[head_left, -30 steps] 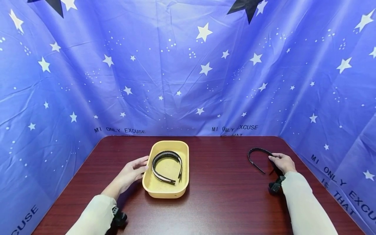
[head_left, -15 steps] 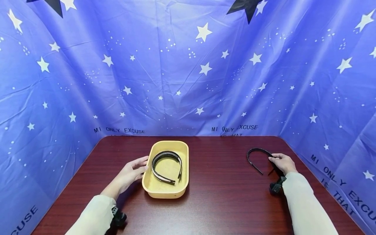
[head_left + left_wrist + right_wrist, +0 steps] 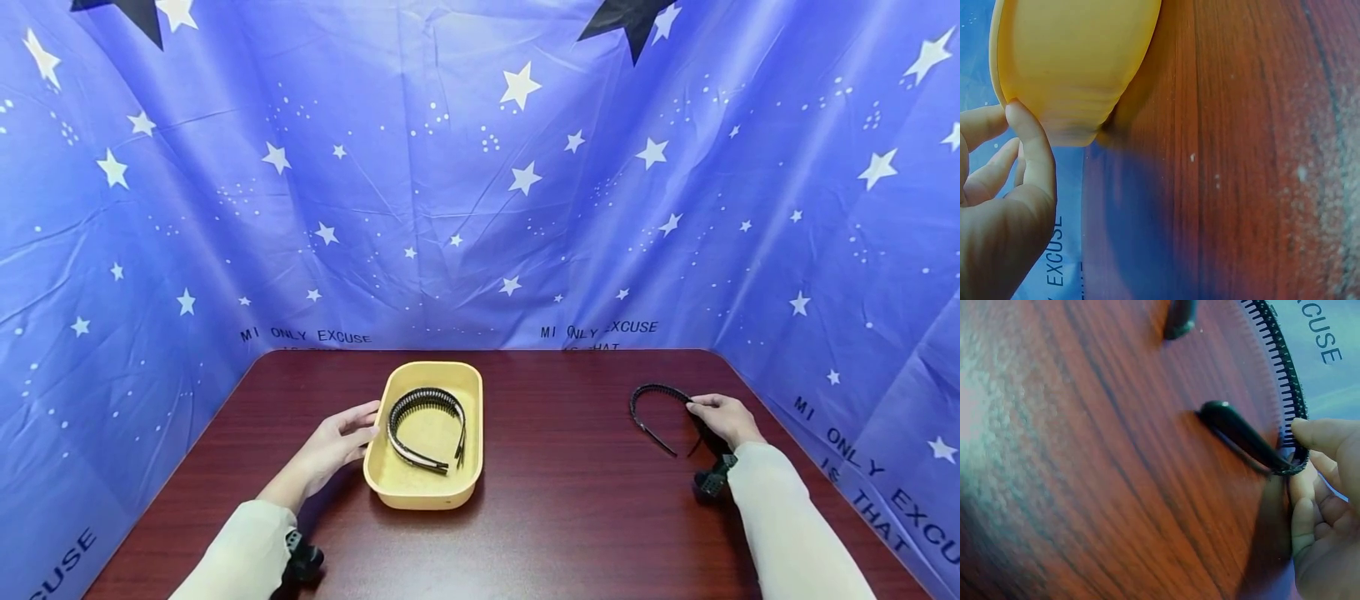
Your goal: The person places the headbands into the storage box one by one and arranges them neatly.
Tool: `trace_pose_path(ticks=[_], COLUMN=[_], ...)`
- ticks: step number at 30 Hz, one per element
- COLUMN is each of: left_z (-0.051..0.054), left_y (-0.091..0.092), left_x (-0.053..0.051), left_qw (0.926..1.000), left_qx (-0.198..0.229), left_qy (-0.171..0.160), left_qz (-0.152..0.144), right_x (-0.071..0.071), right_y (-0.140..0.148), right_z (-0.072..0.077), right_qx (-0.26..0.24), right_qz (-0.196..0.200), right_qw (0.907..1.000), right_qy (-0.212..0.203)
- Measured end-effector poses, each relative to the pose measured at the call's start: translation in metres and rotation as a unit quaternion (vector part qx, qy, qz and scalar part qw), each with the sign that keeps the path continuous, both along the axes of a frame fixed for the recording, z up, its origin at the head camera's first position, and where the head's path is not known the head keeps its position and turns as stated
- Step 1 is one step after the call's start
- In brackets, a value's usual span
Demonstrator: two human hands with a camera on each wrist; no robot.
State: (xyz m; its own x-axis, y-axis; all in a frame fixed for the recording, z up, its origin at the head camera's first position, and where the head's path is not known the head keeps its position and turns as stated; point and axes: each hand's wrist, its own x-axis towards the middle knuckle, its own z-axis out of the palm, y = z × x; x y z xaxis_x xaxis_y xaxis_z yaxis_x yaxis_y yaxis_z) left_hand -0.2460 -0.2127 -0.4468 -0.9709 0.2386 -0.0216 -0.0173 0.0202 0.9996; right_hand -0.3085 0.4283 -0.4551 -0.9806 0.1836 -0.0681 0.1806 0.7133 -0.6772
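In the head view my right hand (image 3: 723, 419) pinches one side of a black toothed headband (image 3: 651, 390) at the table's right. In the right wrist view, thumb and fingertips hold the headband (image 3: 1285, 369) by its arched band, teeth inward, its two tips pointing over the wood. At the left, my left hand (image 3: 330, 447) touches the outer left side of a yellow plastic basin (image 3: 426, 500) near its rim, fingers loosely bent. Inside the basin lie several dark headbands (image 3: 401, 408) nested together; their exact number is hard to tell. The left wrist view shows only the basin's outside (image 3: 1072, 56).
A dark red wood-grain table (image 3: 562, 500) carries everything. A blue star-printed cloth (image 3: 450, 167) hangs behind it and along both sides. Black cameras are strapped at the left wrist (image 3: 303, 557) and the right wrist (image 3: 712, 479).
My right hand and its headband have shifted very slightly toward me, with the free tips dipping a little nearer. My left hand and the basin stay where they were.
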Motion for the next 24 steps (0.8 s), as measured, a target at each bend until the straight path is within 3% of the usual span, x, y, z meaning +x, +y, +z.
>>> trace_pose_path(ticks=[9,14,24], left_z=[-0.001,0.000,0.001], left_y=[0.000,0.000,0.000], left_x=[0.000,-0.001,-0.001], left_qw=[1.0000,1.0000,1.0000], left_qx=[-0.001,-0.004,0.001], left_qy=[-0.002,-0.001,0.001], left_qz=[0.000,-0.002,-0.004], right_x=[0.000,0.000,-0.001], right_y=[0.002,0.002,0.000], right_z=[0.003,0.005,0.013], right_qx=[-0.019,-0.052,-0.063], right_qz=[0.030,0.042,0.061], right_qw=[0.9992,0.9977,0.9961], right_qy=[0.017,0.011,0.011])
